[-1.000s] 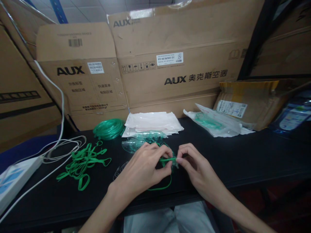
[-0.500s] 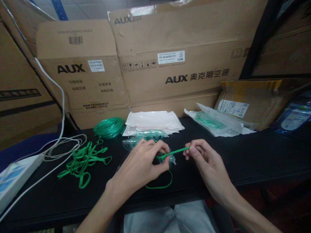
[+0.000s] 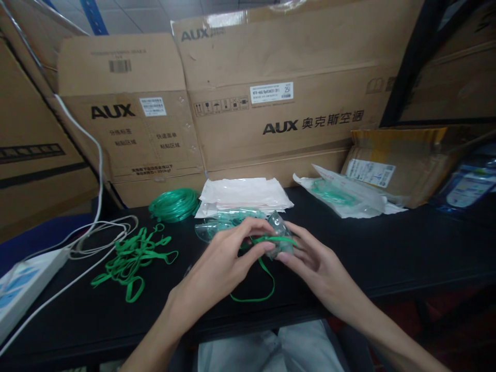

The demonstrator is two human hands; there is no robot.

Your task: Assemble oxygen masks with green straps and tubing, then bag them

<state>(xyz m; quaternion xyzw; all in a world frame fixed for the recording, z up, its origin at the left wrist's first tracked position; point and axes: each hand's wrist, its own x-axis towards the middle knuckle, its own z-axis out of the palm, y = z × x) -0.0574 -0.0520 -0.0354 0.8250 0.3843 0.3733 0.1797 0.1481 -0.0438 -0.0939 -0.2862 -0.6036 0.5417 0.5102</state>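
Observation:
At the middle of the black table, my left hand (image 3: 228, 253) and my right hand (image 3: 320, 266) hold a clear plastic mask (image 3: 279, 227) between them. My left thumb and fingers are closed on its left side, partly hiding it. The right fingers and thumb wrap its right side. A green elastic strap (image 3: 267, 297) runs across the mask between both hands, and its loop hangs down onto the table. Just behind my left hand lie more clear greenish plastic pieces (image 3: 207, 230), which look like masks. A heap of green straps (image 3: 134, 258) rests left of my left hand.
Coiled green tubing (image 3: 174, 204) and a stack of white packets (image 3: 244, 192) stand behind the hands. An opened packet with green tubing (image 3: 341, 194) lies at the right. Large cardboard boxes (image 3: 294, 62) wall the back. White cables (image 3: 101, 181) and a power strip (image 3: 27, 281) occupy the left.
My right hand has moved left, from pulling the strap taut to gripping the mask's right side. The mask is now raised and tilted between both hands, and the strap is slacker.

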